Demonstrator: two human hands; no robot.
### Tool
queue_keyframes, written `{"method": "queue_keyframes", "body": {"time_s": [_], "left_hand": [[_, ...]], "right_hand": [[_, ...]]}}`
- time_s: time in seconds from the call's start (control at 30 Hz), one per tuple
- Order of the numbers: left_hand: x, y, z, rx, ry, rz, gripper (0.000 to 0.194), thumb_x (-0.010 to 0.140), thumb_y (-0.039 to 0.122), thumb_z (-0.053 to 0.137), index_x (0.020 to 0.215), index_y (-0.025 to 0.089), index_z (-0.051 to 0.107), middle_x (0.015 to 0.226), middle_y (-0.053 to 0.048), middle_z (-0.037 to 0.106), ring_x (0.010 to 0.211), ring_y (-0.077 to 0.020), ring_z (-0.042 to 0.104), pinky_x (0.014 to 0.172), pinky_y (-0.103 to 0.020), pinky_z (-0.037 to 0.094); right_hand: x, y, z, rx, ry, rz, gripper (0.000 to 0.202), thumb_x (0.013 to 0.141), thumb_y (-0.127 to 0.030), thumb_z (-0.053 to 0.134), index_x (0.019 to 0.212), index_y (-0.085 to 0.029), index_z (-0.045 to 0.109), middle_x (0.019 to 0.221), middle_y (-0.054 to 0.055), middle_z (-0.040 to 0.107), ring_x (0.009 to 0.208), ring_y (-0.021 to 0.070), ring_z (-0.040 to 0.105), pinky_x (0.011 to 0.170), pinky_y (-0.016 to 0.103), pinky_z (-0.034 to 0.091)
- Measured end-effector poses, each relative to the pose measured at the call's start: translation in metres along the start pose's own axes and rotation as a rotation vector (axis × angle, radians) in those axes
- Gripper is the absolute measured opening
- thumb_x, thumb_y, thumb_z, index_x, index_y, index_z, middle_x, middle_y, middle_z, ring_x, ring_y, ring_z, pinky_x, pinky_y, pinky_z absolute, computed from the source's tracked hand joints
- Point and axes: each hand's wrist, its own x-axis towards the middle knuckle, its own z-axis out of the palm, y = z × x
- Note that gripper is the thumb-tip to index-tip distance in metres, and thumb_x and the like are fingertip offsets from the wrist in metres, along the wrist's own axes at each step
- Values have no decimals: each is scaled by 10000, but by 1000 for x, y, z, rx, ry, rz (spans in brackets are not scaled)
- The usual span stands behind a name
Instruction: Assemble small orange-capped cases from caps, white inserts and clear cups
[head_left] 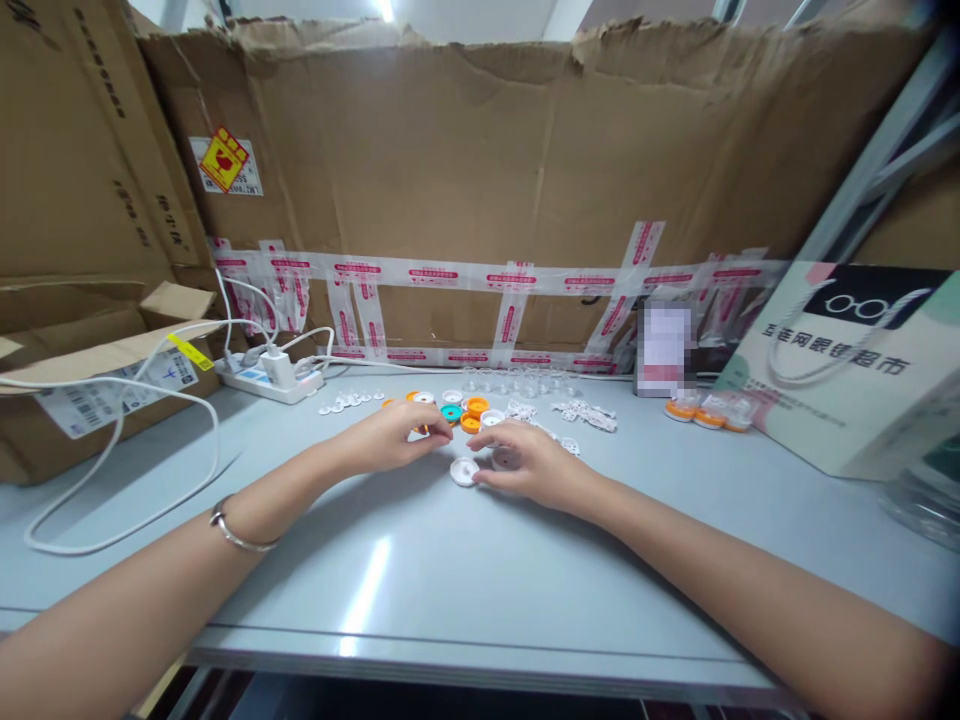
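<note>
1. Fingers of the L hand (pixel 397 435) curl, thumb & forefinger tips close together; can't tell if anything's pinched btwn them.
2. R hand (pixel 529 460): thumb & forefinger apart, thumb tip at the rim of the white cup (pixel 464 471), which lies on the grey table (pixel 420 590). Second cup (pixel 505 458) is partly hidden by the R hand; can't tell if it's gripped.
3. Just beyond: orange cups (pixel 476 407) & teal cup (pixel 451 412); a few pcs are cut off by the L hand.
4. Behind the R hand, white perforated pcs (pixel 589 413) overlap, so no clear count. Clear pcs (pixel 517 380) blur together (see-through, hard to sep.).
5. Far R: pixelated item (pixel 664 348), unreadable, nr the paper bag (pixel 832 370).
6. Far L: power strip (pixel 274 380), partly covered by plugs & cables.
</note>
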Motion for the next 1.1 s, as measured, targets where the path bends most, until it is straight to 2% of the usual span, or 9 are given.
{"method": "queue_keyframes", "body": {"time_s": [0.17,0.27,0.33,0.43,0.67,0.83,1.1], "left_hand": [[-6,1,12,-26,-5,-43,234,846,316,528,1025,174,579,1008,-60,638,905,-172,576,785,-287,451],[-15,6,23,-76,42,-82,330,816,347,575,1096,178,534,1075,-71,618,943,-183,575,801,-304,467],[-21,9,29,-107,80,-81,373,796,352,604,1117,184,514,1100,-75,609,958,-187,577,825,-317,472],[-26,13,35,-169,74,-47,372,806,308,599,1141,188,491,1131,-74,596,995,-179,574,870,-313,470],[-28,13,34,-150,52,-21,301,852,280,532,1141,209,495,1130,-50,607,1011,-169,577,881,-282,461],[-29,12,31,-102,42,-42,236,880,232,469,1110,213,516,1081,-25,633,957,-142,604,820,-234,474],[-33,14,32,-78,-9,-32,292,904,194,417,1187,240,473,1128,-8,618,990,-110,597,838,-208,474]], "right_hand": [[0,-1,1,-64,-22,0,263,732,-295,672,969,-191,628,828,27,649,729,147,547,708,281,411],[0,-2,4,-84,-17,-3,265,735,-303,671,966,-183,625,793,23,623,736,150,537,698,273,400],[-1,-1,5,-95,-12,-6,271,746,-304,659,984,-181,615,817,27,622,766,158,536,717,283,398],[-6,2,7,-114,8,-27,307,762,-308,642,1039,-185,589,901,46,629,834,176,538,773,312,396],[-13,9,7,-84,38,-121,238,805,-267,604,1034,-204,581,993,56,645,972,197,550,866,343,370],[-9,13,10,-37,44,-132,203,817,-247,596,1015,-202,595,935,46,666,904,182,575,823,335,394],[-10,15,12,5,85,-120,150,827,-210,595,975,-188,612,874,17,679,821,143,594,788,307,399]]}}
